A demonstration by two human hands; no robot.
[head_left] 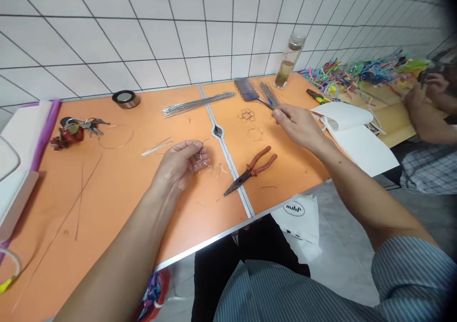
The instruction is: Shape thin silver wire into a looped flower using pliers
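Note:
My left hand (180,162) rests on the orange table (117,179), fingers curled around a bent wire shape (210,166) made of thin loops. My right hand (298,124) reaches toward the back of the table, its fingers pinched at the near end of a bundle of thin straight wires (268,93). Red-handled long-nose pliers (252,169) lie on the table between my two hands, touched by neither. Two small wire flower shapes (246,116) (256,133) lie just left of my right hand.
A second bundle of straight wires (194,105), a tape roll (125,98), keys (76,129) and a wire ring (116,136) lie at the back left. A glass jar (289,60), white paper (357,131) and coloured pipe cleaners (357,72) are at the right, where another person's hands (426,91) work.

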